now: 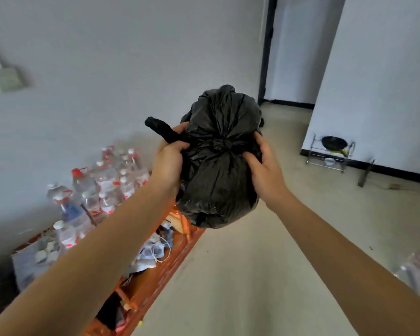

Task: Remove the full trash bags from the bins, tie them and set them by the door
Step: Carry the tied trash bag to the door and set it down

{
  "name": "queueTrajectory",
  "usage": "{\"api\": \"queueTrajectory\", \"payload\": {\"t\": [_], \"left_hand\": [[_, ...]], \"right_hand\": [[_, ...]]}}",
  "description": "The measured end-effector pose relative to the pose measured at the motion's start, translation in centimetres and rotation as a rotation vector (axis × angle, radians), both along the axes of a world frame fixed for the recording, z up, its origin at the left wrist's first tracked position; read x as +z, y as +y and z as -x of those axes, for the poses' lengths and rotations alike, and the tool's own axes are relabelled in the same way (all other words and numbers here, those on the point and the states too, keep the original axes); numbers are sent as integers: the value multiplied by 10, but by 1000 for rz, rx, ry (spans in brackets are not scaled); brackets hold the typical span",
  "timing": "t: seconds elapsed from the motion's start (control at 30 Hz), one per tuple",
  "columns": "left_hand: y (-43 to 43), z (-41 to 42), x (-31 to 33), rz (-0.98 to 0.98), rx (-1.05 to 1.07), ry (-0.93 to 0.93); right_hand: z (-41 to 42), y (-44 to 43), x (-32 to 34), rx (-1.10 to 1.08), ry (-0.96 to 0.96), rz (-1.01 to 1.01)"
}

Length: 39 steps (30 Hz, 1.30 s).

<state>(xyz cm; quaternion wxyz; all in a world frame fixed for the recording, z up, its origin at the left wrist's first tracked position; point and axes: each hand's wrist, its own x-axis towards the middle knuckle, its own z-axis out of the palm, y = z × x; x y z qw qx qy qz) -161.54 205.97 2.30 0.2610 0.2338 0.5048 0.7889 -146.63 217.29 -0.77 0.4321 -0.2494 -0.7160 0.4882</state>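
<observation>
The grey wall (107, 57) fills the left and top of the view. The pale floor (264, 275) runs from the bottom edge up to a doorway (298, 52) with a dark frame. This strip of floor is the open lane, bounded on the left by the long edge of an orange shelf (180, 243) and on the right by a white wall (378, 81) with a black skirting. The corner of that white wall stands just right of the doorway.

The low shelf lies along the grey wall and holds a jumble of small things, too blurred to name. Bottles (102, 185) with red and white caps stand packed between the shelf and the wall.

The black bag (218, 180) is held up in the air in the middle of the view. It hangs over the far end of the shelf and the edge of the lane, clear of the floor. It is full and round, and its neck is gathered into a knot (224, 144) facing the camera.

The left hand (167, 161) has its fingers curled tight round a twisted tail (160, 128) of plastic that sticks out to the left of the knot. The right hand (264, 168) cups the bag's right side, fingers wrapped on the plastic and thumb pressed in just beside the knot.

A wire rack (330, 154) stands against the white wall, well apart from the bag, with a dark pan (334, 143) on it.
</observation>
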Motion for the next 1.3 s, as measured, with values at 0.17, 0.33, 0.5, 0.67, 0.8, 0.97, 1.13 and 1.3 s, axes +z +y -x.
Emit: {"api": "queueTrajectory", "payload": {"t": [0.17, 0.33, 0.5, 0.67, 0.8, 0.97, 1.13, 1.3], "left_hand": [[178, -2, -24, 33, -172, 1], [323, 13, -14, 117, -201, 80], [433, 66, -5, 131, -126, 64], [542, 148, -24, 98, -80, 1], [637, 223, -35, 71, -87, -6], [775, 311, -18, 98, -147, -11], [926, 364, -16, 84, -275, -103], [1083, 402, -45, 77, -424, -188]], "right_hand": [[-16, 161, -29, -141, -4, 49], [-5, 306, -6, -92, -7, 148], [51, 424, 6, -52, 5, 202], [137, 540, -8, -8, -28, 161], [218, 645, -26, 3, -57, 173], [302, 783, -15, -22, -72, 221], [340, 917, -9, -105, -24, 289], [372, 1068, -32, -141, 14, 336]]}}
